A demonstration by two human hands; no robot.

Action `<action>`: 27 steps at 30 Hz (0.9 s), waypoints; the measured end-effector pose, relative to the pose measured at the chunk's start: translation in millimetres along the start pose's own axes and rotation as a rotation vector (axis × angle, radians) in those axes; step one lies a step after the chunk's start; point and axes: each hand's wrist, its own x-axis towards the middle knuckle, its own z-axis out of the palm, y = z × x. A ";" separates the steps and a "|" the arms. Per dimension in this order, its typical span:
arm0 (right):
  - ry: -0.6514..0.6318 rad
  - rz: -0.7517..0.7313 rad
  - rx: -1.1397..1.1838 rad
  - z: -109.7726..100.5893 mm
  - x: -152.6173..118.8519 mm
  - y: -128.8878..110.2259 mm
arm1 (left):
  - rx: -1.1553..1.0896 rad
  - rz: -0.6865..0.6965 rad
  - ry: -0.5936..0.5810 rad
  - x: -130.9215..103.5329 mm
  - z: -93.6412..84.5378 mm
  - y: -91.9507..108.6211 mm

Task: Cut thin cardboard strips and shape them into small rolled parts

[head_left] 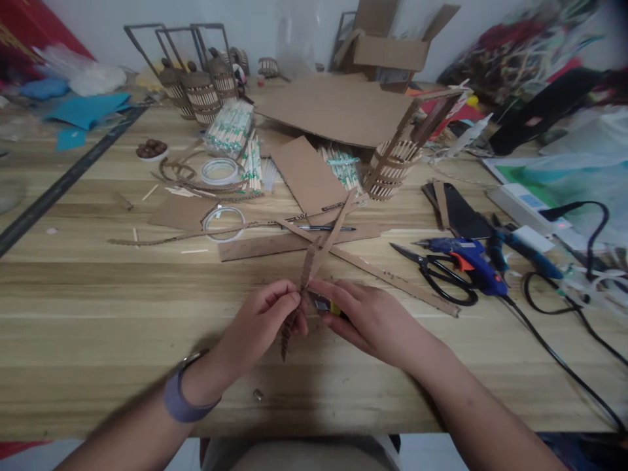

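Observation:
Near the front middle of the table, my left hand [267,314] pinches a narrow cardboard strip [308,261] between thumb and fingers. The strip is bent, with a printed end pointing down below the hand. My right hand [366,314] is closed round a small yellow-and-black tool [335,310] with a greyish metal end; the fingers hide most of it, and I cannot make out its kind. Its fingertips touch or nearly touch the strip. Just beyond, a long cardboard strip [392,277] lies slantwise, and a wider cardboard piece [260,245] has a pen [318,228] above it.
Right of my hands lie black-handled scissors [446,278] and a blue glue gun [456,252] with its cord. Farther back stand a stick bucket [392,167], cardboard sheets [333,108], bundled sticks [229,127], tape rolls [219,171] and several small lidded buckets [202,101].

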 end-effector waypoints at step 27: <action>-0.044 -0.026 -0.029 0.3 -0.9 0.6 | 0.144 0.024 0.013 -1.9 0.1 3.7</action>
